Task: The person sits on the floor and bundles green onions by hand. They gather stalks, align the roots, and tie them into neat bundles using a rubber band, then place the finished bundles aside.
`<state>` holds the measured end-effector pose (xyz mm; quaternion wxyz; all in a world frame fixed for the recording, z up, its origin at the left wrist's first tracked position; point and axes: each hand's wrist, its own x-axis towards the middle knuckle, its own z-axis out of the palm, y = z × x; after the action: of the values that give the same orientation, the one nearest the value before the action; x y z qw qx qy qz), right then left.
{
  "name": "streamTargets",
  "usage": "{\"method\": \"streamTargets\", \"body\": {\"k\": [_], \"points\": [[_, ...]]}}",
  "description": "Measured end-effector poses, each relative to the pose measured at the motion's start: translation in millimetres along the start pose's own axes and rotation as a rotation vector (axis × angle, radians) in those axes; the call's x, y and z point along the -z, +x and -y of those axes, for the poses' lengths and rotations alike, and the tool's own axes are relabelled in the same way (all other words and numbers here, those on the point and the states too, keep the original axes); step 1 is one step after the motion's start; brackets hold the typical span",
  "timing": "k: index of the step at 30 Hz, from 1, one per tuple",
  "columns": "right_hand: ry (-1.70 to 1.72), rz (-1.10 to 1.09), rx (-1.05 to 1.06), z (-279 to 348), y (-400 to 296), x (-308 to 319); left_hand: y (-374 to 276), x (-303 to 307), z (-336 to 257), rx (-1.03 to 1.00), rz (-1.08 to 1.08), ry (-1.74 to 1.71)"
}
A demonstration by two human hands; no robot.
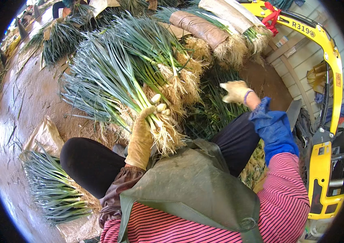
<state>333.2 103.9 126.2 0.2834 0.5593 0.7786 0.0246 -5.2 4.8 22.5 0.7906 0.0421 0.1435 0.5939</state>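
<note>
My left hand (143, 121), in a tan glove, is closed around the pale stems of a few leafy plants (135, 88) that look like spring onions or leeks. Their roots hang over my green apron (187, 179), and their long leaves point up and left. Beyond them, a pile of the same plants (156, 45) lies with roots to the right. My right hand (235, 91), also gloved, is held out above loose green leaves (220, 103); its fingers are apart and nothing shows in them.
Wrapped bundles (201, 29) lie at the top. Another bunch (56, 188) rests on brown paper beside my left knee. A yellow machine arm (336, 70) stands at the right. Part of another person (65, 10) shows at top left. The floor (38, 91) looks wet and muddy.
</note>
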Motion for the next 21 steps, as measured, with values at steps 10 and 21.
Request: {"method": "streamTargets", "body": {"k": [10,21], "points": [[0.585,-0.415,0.144,148,91,18,-3,-4,-5,0.03,-0.187,0.394],[1.503,0.356,0.458,159,56,37,3,19,7,0.126,-0.274,0.36]]}}
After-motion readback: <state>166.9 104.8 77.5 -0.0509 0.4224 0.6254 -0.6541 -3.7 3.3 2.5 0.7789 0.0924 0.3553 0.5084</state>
